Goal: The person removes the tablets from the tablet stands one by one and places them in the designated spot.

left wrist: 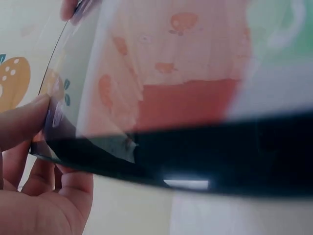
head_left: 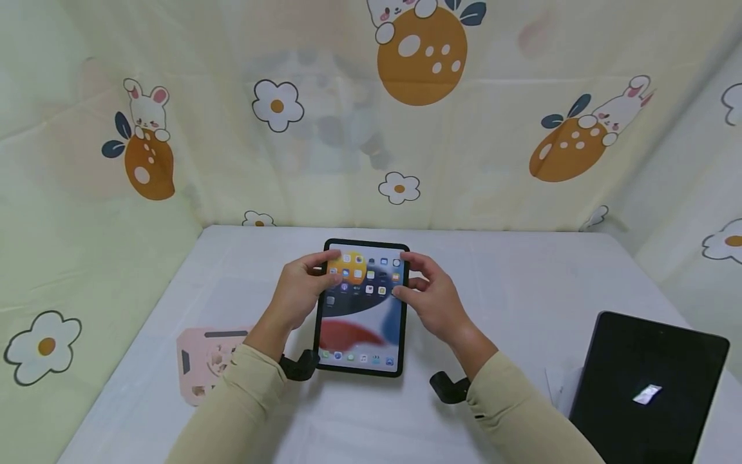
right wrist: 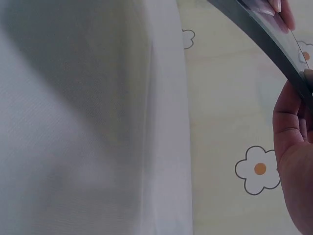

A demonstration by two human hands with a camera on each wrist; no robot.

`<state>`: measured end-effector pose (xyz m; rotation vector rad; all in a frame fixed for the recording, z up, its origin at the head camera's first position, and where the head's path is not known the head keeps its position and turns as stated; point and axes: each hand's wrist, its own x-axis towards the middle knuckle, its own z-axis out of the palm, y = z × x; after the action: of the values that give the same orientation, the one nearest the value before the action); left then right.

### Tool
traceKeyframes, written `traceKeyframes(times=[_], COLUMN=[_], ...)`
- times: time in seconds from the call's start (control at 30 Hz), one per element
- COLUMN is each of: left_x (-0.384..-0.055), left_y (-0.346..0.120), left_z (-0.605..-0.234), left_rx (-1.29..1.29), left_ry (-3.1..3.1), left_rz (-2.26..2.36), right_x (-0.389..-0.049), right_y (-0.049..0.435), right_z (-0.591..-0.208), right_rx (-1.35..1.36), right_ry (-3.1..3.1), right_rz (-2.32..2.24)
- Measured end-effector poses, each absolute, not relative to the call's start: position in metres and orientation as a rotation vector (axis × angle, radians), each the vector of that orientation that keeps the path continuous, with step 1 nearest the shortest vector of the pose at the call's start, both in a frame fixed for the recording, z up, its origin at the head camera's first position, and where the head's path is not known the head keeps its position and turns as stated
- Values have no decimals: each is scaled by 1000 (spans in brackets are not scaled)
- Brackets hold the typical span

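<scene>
While the left hand (head_left: pixel 297 290) and right hand (head_left: pixel 437 298) grip its upper sides, fingers bent and thumbs in front, a black-rimmed tablet (head_left: pixel 366 317) is over the worktop's (head_left: pixel 498 270) middle, towards the far edge. Its lit screen (head_left: pixel 353 335) carries yellow, navy, red and blue shapes behind rows of app icons (head_left: pixel 370 274); any labels are too small to read.
</scene>
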<state>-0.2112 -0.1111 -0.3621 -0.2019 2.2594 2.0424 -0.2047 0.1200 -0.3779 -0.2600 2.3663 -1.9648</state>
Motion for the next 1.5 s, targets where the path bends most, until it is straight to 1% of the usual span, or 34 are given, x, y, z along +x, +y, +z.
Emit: traceKeyframes(times=[0.23, 0.43, 0.63, 0.83, 1.5], left_x=[-212, -214, -214, -216, -217], left_y=[-100, -94, -92, -94, -96], left_z=[-372, -385, -395, -401, -419], left_rx=[-322, -370, -421, -463, -426], left_ry=[2242, 2217, 2235, 2279, 2346], left_rz=[2107, 2121, 2078, 2013, 1958], right_x=[-208, -212, -214, -217, -218], right_y=[119, 120, 119, 115, 115], right_z=[-387, -399, -413, -418, -431], right_rx=[-189, -125, -82, -68, -17], right_ry=[2371, 2379, 2373, 2375, 2374], right_rz=[-1947, -1922, -1892, -1889, -1861])
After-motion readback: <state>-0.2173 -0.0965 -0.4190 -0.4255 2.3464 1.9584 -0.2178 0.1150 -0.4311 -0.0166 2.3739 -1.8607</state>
